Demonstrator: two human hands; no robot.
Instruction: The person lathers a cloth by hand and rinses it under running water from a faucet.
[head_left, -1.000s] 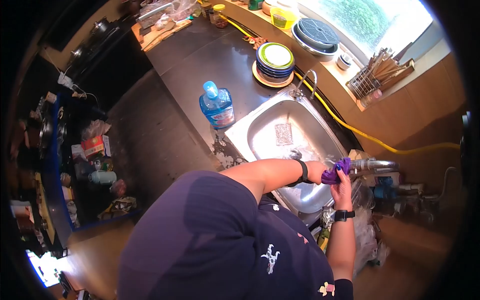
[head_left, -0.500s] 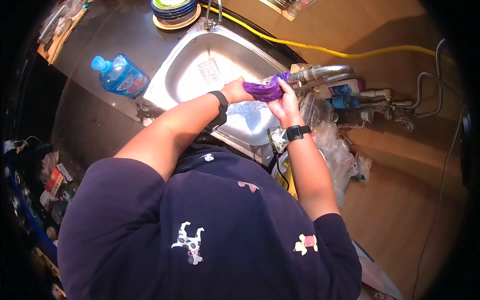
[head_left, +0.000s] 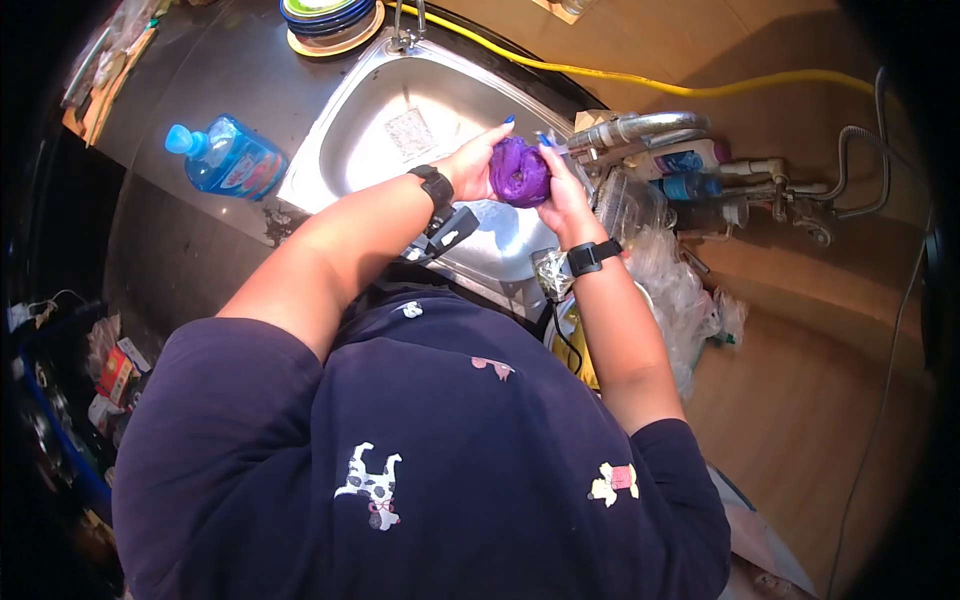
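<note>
Above the sink point(head_left: 345, 135), a wet-looking purple cloth point(head_left: 521, 172) is bunched into a round ball between my two hands. My left hand point(head_left: 472, 170) grips its left side, with the thumb and a blue nail showing at the top. On the right side, my right hand point(head_left: 563, 195) holds it, its blue-nailed fingertip near the upper edge. The fingers behind the cloth are hidden. Below, a pale square patch shows on the sink bottom, and light glints in the basin.
A blue detergent bottle point(head_left: 228, 158) stands on the dark counter left of the sink. Stacked plates point(head_left: 335, 25) sit by the far corner. A metal faucet point(head_left: 640, 130), plastic bags point(head_left: 660, 300) and bottles crowd the right side. A yellow hose point(head_left: 640, 80) runs along the back.
The purple cloth was stretched sideways between my hands; now it is gathered into a compact ball. My left hand has turned, so its thumb points up.
</note>
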